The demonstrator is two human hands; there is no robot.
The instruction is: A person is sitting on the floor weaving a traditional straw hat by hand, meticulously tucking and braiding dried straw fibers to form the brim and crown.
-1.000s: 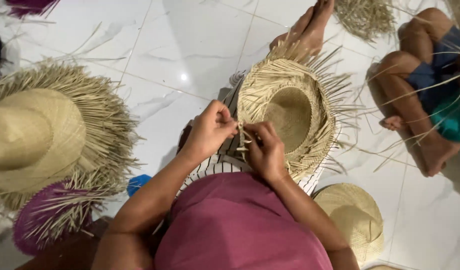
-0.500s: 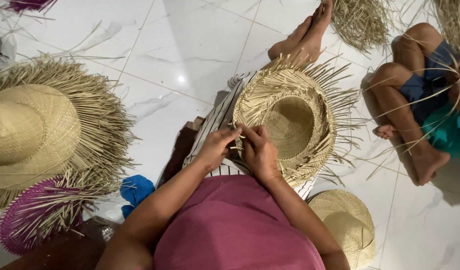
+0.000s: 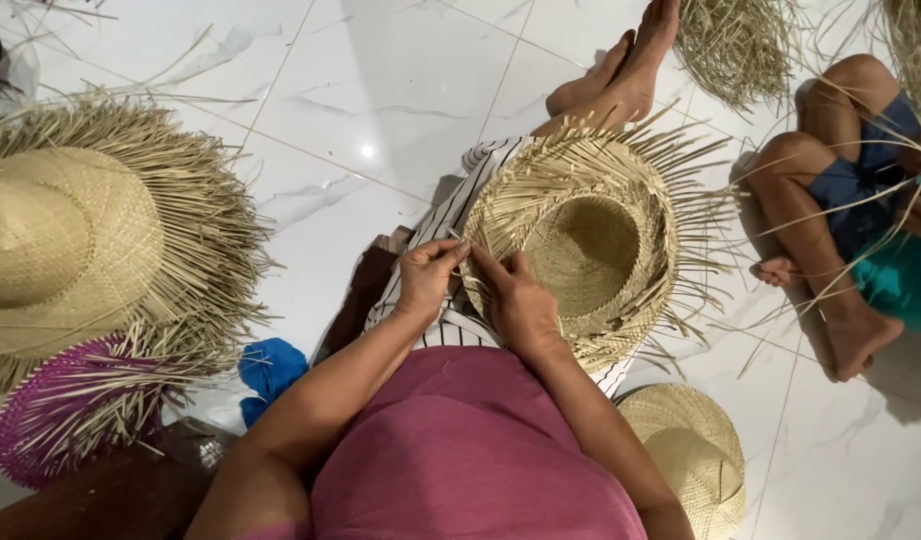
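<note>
White tiled floor (image 3: 381, 90) is lying beneath you as your left hand (image 3: 428, 277) and right hand (image 3: 516, 300) are both pinching straw strands at the near-left rim of the unfinished straw hat (image 3: 591, 250) lying on your lap.

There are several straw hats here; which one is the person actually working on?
The unfinished straw hat on the lap, crown hollow facing up; both hands' fingers pinch its brim. The others lie untouched on the floor.
</note>
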